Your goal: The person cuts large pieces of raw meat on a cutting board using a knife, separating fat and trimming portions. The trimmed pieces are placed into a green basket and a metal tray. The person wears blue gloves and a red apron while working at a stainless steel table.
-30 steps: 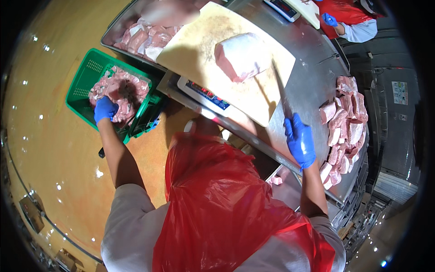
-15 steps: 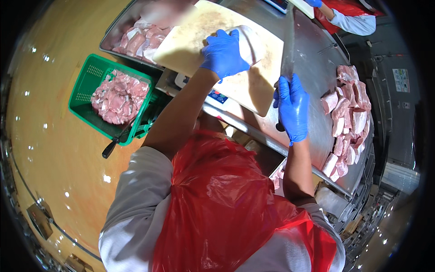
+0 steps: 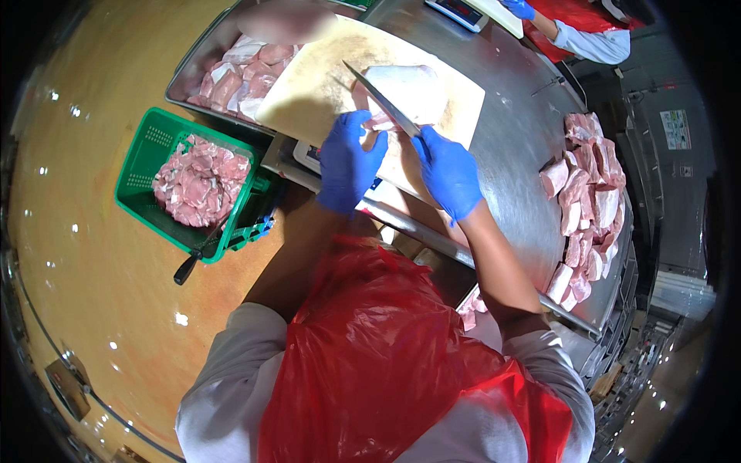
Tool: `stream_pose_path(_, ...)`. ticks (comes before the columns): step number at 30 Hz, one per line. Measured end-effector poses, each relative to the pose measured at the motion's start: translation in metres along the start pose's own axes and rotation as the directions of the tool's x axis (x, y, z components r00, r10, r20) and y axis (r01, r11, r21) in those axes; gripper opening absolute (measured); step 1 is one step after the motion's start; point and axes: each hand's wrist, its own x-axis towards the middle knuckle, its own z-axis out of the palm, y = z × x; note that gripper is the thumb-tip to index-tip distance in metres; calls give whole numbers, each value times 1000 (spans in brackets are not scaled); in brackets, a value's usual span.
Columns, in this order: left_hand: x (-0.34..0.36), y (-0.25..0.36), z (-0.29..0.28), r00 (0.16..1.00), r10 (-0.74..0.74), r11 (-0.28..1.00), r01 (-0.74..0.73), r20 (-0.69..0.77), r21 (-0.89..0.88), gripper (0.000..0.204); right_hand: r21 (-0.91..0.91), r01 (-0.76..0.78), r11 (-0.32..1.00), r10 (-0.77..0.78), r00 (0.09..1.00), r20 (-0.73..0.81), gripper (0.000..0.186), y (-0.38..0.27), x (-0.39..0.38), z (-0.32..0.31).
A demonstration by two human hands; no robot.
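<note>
My right hand (image 3: 450, 170), in a blue glove, grips a long knife (image 3: 378, 96), its blade angled up-left across a large pale-topped meat slab (image 3: 409, 89). Beneath the slab lies a cream cutting board (image 3: 451, 100). My left hand (image 3: 349, 166), also gloved, is at the slab's lower-left with thumb and fingers apart and curved; whether the fingertips touch the meat is unclear. Under the board, partly hidden, is a scale (image 3: 307, 154) with a blue panel.
A steel tray (image 3: 185, 69) of meat pieces sits upper-left. A green basket (image 3: 135, 154) holds trimmings and a black-handled tool (image 3: 187, 266). Several meat chunks (image 3: 579, 193) pile on the steel table (image 3: 517, 100). A co-worker's gloved hand (image 3: 519, 9) shows top right, near another scale (image 3: 455, 14).
My left hand left the green basket, rested on the slab, then moved down-left. My right hand brought the knife from the board's right side to a slant over the slab.
</note>
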Motion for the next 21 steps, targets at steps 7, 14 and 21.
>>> stream_pose_path(7, -12, -12, -7, 999, -28, 986, 31, -21, 165, 7, -78, 198, 977, -197, 980, 16, 20, -9, 27, 12)
stream_pose_path(14, -26, -15, -41, 992, -111, 988, 116, -60, 101, 21, -343, 235, 909, -172, 964, 204, 14, 110, -42, -35)
stream_pose_path(21, -8, 18, 17, 988, -90, 983, 68, 125, 171, 28, -132, 165, 977, -184, 973, -142, 16, 58, -22, -31)
